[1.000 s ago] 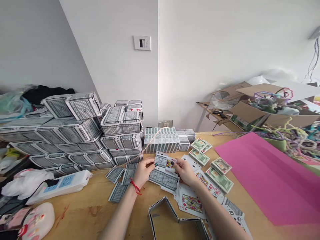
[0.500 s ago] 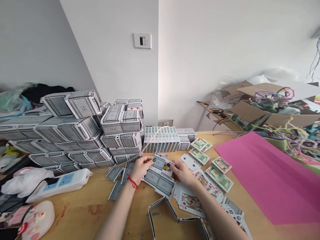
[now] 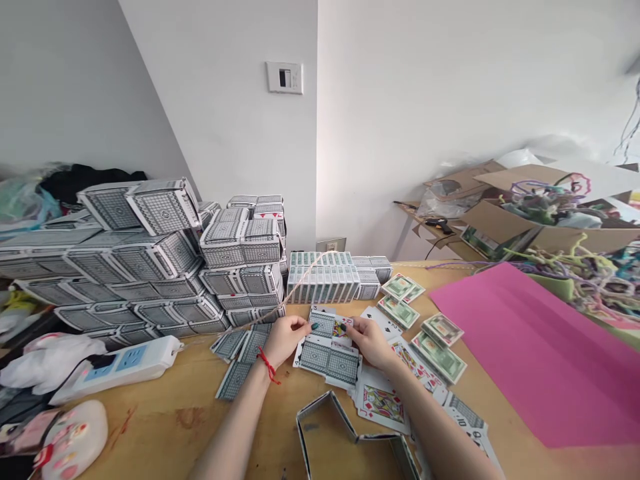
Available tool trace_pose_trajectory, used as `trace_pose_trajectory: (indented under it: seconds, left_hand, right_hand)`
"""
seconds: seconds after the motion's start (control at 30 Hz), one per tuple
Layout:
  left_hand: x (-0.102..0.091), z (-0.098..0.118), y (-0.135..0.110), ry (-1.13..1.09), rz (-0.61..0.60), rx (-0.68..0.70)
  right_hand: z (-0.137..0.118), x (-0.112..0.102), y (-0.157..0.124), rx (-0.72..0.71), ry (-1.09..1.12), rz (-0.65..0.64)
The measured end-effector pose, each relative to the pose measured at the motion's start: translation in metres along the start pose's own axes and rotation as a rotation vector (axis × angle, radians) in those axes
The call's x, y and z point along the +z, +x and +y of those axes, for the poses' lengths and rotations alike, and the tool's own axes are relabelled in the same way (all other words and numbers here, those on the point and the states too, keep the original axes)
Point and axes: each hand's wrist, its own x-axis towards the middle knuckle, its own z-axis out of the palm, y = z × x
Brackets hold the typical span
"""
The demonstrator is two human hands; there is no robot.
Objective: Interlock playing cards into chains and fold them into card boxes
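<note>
My left hand point(image 3: 289, 339) pinches the left side of a joined piece of playing cards point(image 3: 327, 360), showing grey patterned backs and one face card point(image 3: 340, 329). At the right edge of this piece, the thumb and fingers of my right hand point(image 3: 367, 339) close on the face card. Loose face-up playing cards point(image 3: 381, 402), a jack of diamonds among them, lie under and beside my right forearm. Left of my left wrist are several face-down cards point(image 3: 235, 379). Nearer me stands an open, angular frame made of cards point(image 3: 345, 437).
Blocks built of cards point(image 3: 165, 257) are stacked high at the left and back. Small card packs point(image 3: 323, 277) stand in a row by the wall. Green banknote-like bundles point(image 3: 439, 357) and a pink sheet point(image 3: 530, 360) lie right. A power strip point(image 3: 125, 367) sits left; cardboard boxes point(image 3: 520, 223) stand back right.
Both hands and the card piece have shifted slightly right, and the piece has turned a little. The grip of both hands stays on it.
</note>
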Motion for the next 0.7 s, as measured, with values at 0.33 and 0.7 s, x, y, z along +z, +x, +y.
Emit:
trace_pose_trajectory:
  seconds: [0.33, 0.7]
  left_hand:
    - [0.0024, -0.0045, 0.0028, -0.014, 0.005, -0.028]
    - [0.0029, -0.0054, 0.0042, 0.002, 0.009, -0.022]
  right_hand:
    - [0.0011, -0.0016, 0.0004, -0.017, -0.029, 0.001]
    - [0.0019, -0.0031, -0.0024, 0.063, 0.03, -0.02]
